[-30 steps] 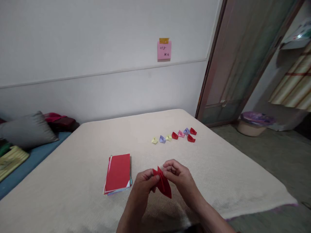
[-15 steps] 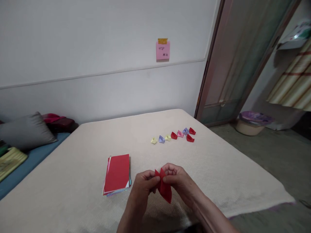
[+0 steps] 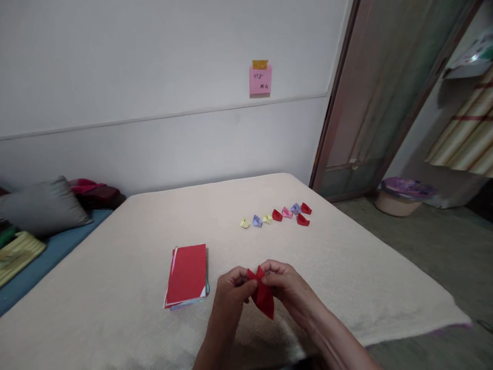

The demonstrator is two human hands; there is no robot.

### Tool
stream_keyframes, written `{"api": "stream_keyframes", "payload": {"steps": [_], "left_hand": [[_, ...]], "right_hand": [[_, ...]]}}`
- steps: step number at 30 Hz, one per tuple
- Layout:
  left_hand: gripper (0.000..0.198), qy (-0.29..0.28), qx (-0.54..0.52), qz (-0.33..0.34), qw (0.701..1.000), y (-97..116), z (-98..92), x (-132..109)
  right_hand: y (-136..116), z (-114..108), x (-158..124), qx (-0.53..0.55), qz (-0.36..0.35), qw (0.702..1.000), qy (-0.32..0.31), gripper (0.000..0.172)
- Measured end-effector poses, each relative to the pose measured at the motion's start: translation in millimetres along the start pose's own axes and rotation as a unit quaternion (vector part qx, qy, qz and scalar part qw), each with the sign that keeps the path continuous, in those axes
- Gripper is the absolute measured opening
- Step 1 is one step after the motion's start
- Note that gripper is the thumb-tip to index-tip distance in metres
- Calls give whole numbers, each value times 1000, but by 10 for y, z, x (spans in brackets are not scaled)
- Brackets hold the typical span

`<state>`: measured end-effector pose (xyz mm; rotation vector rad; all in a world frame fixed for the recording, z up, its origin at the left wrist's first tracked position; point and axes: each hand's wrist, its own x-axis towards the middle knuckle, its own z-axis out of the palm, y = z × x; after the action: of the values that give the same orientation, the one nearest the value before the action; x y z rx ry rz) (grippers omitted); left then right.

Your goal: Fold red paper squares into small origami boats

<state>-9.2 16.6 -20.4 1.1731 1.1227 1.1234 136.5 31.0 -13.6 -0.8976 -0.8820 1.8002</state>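
Note:
Between my two hands is a piece of folded red paper (image 3: 264, 299), with two pointed tips up and a longer point hanging down. My left hand (image 3: 234, 290) pinches its left side between thumb and fingers. On the right side, my right hand (image 3: 287, 282) pinches it the same way, the thumbs close together. The fingers behind the paper are partly hidden. To the left lies a stack of coloured paper (image 3: 187, 273) with a red sheet on top. Beyond my hands, several small folded paper boats (image 3: 277, 215) in red, pink, purple and yellow stand in a row.
A cream cloth (image 3: 127, 267) covers the wide surface under everything. A grey pillow (image 3: 46, 205) lies at the far left. On the wall is a taped pink note (image 3: 260, 79). A lined bin (image 3: 400, 198) stands on the floor at right, near a sliding door (image 3: 358, 103).
My thumbs have shifted slightly on the red paper, and its two upper tips stand a little further apart. The whole view has moved very slightly.

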Motion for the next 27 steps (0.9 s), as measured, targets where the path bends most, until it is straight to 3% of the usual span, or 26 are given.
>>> {"api": "stream_keyframes", "payload": {"steps": [13,22,27], "left_hand": [[10,-4,-46,-42,998,10,6,2],[14,88,40,26,995,102,133,-60],[12,21,-100,-46,994,5,128,-20]], "right_hand": [[49,-52,53,-51,6,999,18,8],[52,44,46,-160,-115,976,94,6],[30,38,28,-142,-133,975,106,9]]}}
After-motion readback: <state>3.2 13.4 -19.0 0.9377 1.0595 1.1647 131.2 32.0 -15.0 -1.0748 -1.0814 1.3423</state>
